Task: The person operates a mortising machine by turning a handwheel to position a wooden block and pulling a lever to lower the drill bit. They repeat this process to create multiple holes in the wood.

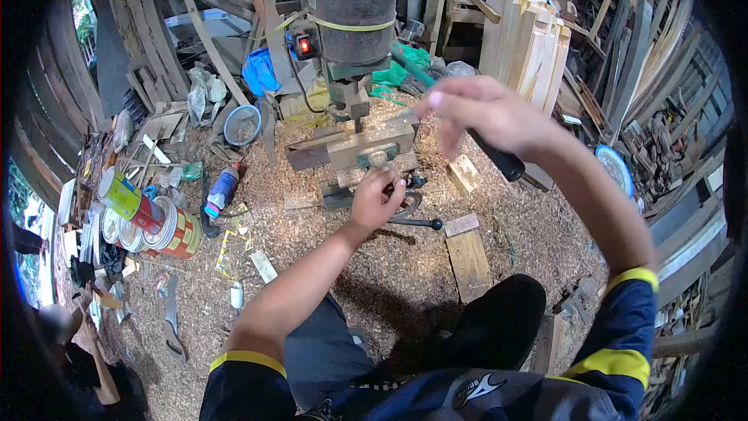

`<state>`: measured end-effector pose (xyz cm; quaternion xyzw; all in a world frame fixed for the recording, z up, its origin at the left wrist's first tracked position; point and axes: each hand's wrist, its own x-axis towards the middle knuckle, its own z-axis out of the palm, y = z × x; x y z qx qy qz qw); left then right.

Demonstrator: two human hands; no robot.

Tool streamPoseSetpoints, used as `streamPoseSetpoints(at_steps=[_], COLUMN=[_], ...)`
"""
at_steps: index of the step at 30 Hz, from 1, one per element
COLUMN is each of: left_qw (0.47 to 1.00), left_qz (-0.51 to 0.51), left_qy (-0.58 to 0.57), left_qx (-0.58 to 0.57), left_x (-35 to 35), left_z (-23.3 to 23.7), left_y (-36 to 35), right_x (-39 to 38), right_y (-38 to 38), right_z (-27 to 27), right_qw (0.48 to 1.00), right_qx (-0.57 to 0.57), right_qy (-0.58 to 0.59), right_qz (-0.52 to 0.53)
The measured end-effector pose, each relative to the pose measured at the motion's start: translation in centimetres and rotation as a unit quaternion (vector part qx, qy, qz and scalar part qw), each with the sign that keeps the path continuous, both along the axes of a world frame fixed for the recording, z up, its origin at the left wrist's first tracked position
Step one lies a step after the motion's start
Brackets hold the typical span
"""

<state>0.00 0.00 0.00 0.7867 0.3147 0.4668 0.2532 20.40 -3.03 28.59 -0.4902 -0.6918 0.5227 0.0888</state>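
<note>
My left hand point(377, 197) is closed at the front of the machine's clamp, beside a handwheel point(411, 206) with a black-knobbed handle point(436, 224); what its fingers wrap round is hidden. A light wooden block point(372, 143) sits in the clamp under the machine's tool point(358, 123). To the right, my right hand point(487, 115) is raised, its slightly blurred fingers loosely bent and apart. Behind it runs the machine's long lever, whose black grip point(500, 157) shows below the palm.
The large dark motor point(351, 8) stands overhead, a red-lit switch point(304, 44) at its left. Wood shavings cover the floor. A short block point(465, 175) and a plank point(467, 265) lie right. Paint cans point(175, 226), a bottle point(223, 187), a handsaw point(172, 320) and another person point(86, 359) are left.
</note>
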Motion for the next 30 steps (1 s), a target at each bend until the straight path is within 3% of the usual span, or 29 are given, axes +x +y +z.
streamPoseSetpoints(at_steps=[1, 2, 3, 5, 6, 7, 9, 11, 14, 15, 17, 18, 25, 30], left_qw=[1.0, 0.999, 0.997, 0.998, 0.998, 0.998, 0.997, 0.991, 0.992, 0.992, 0.99, 0.989, 0.984, 0.987], left_qz=[-0.014, -0.028, -0.03, -0.041, -0.045, -0.048, -0.053, -0.059, -0.088, -0.088, -0.078, -0.078, -0.095, -0.078], left_qy=[-0.001, -0.003, -0.03, -0.018, -0.016, -0.037, -0.059, -0.119, -0.083, -0.078, -0.113, -0.117, -0.13, -0.124], left_qx=[-0.015, -0.031, -0.068, -0.039, -0.037, -0.03, -0.02, -0.018, -0.033, -0.034, -0.031, -0.054, -0.078, -0.067], left_x=[-0.2, -0.4, 0.9, 0.0, -0.3, -0.3, -0.3, 0.1, -0.5, -0.6, -0.4, -0.7, -0.7, -0.6], left_z=[0.3, 0.5, -0.6, 0.0, 0.0, -0.3, -0.8, -1.2, -1.1, -1.2, -1.2, -0.9, -0.8, -0.5], left_y=[0.2, 0.4, -1.9, -0.3, 0.3, 0.3, 0.6, 1.0, 1.3, 1.6, 1.9, 1.5, 1.9, 1.7], right_x=[-1.7, -2.3, -1.4, 0.8, -0.1, -1.0, -2.7, -1.9, -1.1, -2.4, -3.2, -3.3, -3.6, -2.2], right_y=[-1.7, -3.4, -3.6, -2.0, -1.4, -2.0, -2.4, -2.6, -4.1, -4.1, -3.8, -4.3, -4.0, -4.2], right_z=[-1.1, -1.3, -2.6, -6.1, -3.1, -1.5, -0.1, -1.8, -12.2, -10.8, -9.7, -9.8, -9.6, -13.4], right_qw=[0.985, 0.905, 0.913, 0.803, 0.914, 0.914, 0.932, 0.937, 0.934, 0.927, 0.916, 0.912, 0.916, 0.917], right_qx=[0.151, 0.373, 0.339, 0.478, 0.162, 0.157, -0.014, -0.004, 0.105, 0.053, 0.011, 0.002, 0.002, 0.052], right_qy=[-0.019, -0.204, -0.228, -0.295, -0.294, -0.295, -0.241, -0.141, -0.102, -0.125, -0.022, -0.028, -0.059, -0.1], right_qz=[-0.085, -0.019, -0.003, -0.198, -0.227, -0.23, -0.27, -0.318, -0.327, -0.35, -0.4, -0.408, -0.397, -0.383])
